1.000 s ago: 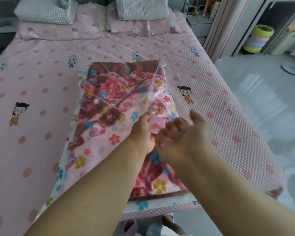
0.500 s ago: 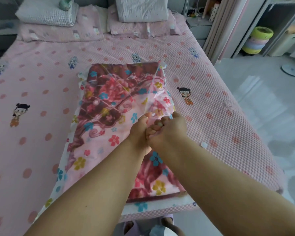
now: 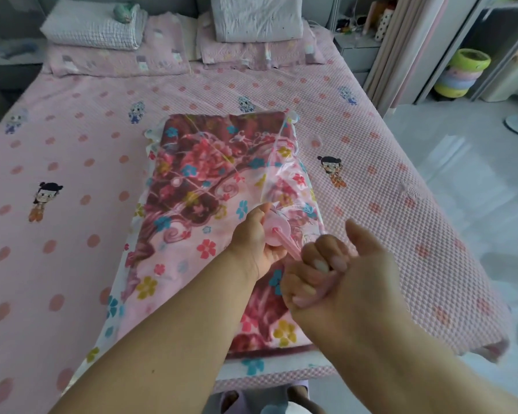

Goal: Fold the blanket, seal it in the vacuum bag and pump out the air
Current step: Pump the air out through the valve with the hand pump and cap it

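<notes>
Head cam looking down: the blanket (image 3: 210,186) is folded inside the vacuum bag (image 3: 284,162), which lies on the bed (image 3: 72,162) with its long axis running away from me, just ahead of both hands. My left hand (image 3: 253,245) pinches the round pink pump base (image 3: 274,233) against the bag on its right side. My right hand (image 3: 335,276) is curled around the pump handle (image 3: 290,249), drawn out toward me, so the rod slants from the base back to my fist. I'd guess the next stroke goes straight along that slant; left hand's nearer the valve, so it braces.
</notes>
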`<control>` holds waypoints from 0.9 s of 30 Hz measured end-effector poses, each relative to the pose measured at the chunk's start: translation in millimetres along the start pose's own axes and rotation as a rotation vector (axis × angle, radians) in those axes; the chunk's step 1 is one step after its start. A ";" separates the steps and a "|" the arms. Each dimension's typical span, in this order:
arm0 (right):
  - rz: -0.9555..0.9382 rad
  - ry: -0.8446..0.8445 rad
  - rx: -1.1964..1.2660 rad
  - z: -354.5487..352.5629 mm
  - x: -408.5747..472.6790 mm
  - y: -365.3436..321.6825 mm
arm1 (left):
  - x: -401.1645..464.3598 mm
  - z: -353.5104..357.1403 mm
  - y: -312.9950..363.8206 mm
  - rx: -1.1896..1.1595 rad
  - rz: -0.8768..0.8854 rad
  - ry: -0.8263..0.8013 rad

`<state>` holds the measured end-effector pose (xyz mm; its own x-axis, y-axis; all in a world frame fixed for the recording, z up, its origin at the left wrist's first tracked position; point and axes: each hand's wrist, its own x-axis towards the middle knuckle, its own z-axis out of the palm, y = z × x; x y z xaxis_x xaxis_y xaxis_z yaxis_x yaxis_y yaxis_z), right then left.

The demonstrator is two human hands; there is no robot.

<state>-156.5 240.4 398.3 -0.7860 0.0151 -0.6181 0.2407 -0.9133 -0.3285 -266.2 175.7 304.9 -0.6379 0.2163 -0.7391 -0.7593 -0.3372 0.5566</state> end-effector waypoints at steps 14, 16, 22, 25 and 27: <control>-0.022 0.074 0.028 9.1 25.4 -0.8 | 1.4 -0.6 1.1 -0.025 -0.036 -0.066; -0.070 0.208 0.030 23.8 50.5 0.9 | -2.0 2.8 0.3 -0.060 -0.065 -0.116; -0.015 0.024 -0.035 -0.3 4.1 3.6 | 6.4 -4.1 -7.1 0.019 0.018 -0.002; -0.027 0.010 -0.005 -6.2 4.3 4.2 | 5.9 -4.1 -8.8 0.023 0.050 0.000; -0.079 0.149 0.020 7.0 35.3 6.1 | 4.4 -4.6 -7.2 -0.006 0.004 -0.082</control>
<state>-186.7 232.6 379.4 -0.7086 0.1461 -0.6903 0.1690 -0.9147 -0.3672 -263.0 174.8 296.0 -0.6497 0.2887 -0.7033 -0.7559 -0.3438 0.5572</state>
